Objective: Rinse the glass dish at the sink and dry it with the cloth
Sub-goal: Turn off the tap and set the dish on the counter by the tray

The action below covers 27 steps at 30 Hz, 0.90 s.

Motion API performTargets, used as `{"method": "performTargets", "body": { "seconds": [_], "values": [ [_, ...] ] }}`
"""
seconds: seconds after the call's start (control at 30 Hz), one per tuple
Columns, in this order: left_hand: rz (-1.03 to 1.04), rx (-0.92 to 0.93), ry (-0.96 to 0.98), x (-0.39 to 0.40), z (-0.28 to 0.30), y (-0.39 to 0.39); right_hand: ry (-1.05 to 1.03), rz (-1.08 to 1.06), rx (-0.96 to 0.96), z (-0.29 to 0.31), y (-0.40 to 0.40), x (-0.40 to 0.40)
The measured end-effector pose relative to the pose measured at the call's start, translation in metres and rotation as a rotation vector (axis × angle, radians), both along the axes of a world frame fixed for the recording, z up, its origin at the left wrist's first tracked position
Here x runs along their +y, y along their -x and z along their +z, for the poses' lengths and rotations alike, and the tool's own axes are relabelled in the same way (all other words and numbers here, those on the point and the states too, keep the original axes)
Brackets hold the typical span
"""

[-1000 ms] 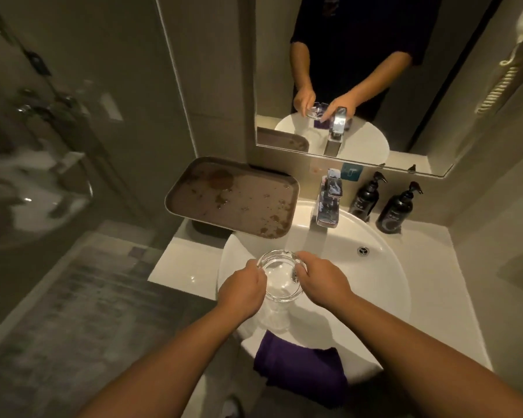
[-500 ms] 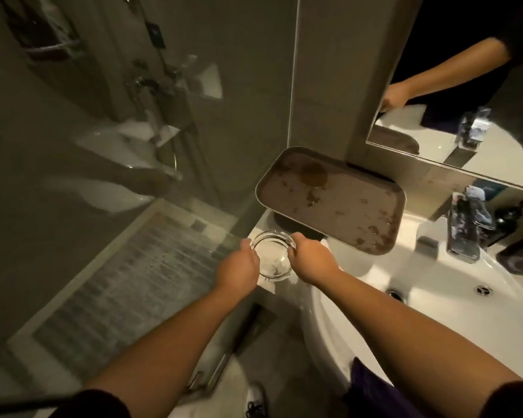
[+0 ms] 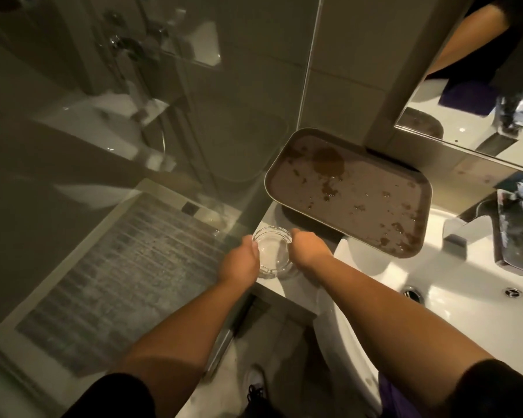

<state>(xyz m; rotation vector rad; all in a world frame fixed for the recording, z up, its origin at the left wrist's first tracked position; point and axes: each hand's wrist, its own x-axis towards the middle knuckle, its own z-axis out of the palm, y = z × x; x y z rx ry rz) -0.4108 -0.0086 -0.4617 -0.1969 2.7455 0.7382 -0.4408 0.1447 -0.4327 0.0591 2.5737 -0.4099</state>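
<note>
Glass dish (image 3: 273, 251) sits low over the white desk (image 3: 271, 220) left of the sink (image 3: 453, 300), w/ both hands on it: left hand (image 3: 240, 263) grips the left rim, right hand (image 3: 308, 248) grips the right rim, fingers curled round the edge. Two-sided hold prob. bc wet glass is slick and heavy for its size; can't tell if the base is touching the desk or just above. Dish is round, thick-walled, clear, w/ notches in the rim. Brown tray (image 3: 349, 193) rests tilted, overhanging sink and desk, flat w/ rounded corners, wet blotches on it. Chrome faucet (image 3: 511, 233) at right. Purple cloth (image 3: 390, 396) draped on the sink's front edge, mostly out of view, soft-looking.
</note>
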Motion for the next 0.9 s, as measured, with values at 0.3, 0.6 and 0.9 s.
{"method": "performTargets", "body": {
  "seconds": [0.3, 0.6, 0.9],
  "values": [
    [-0.022, -0.045, 0.027, -0.001, -0.013, 0.002, -0.009, -0.005, -0.024, -0.012, 0.007, -0.004],
    [-0.043, -0.089, 0.092, 0.001, -0.013, 0.004, -0.035, -0.032, -0.042, -0.018, 0.010, -0.003],
    [-0.002, -0.093, 0.004, -0.003, 0.007, -0.005, 0.016, -0.171, 0.058, 0.005, 0.003, 0.002]
  ]
}}
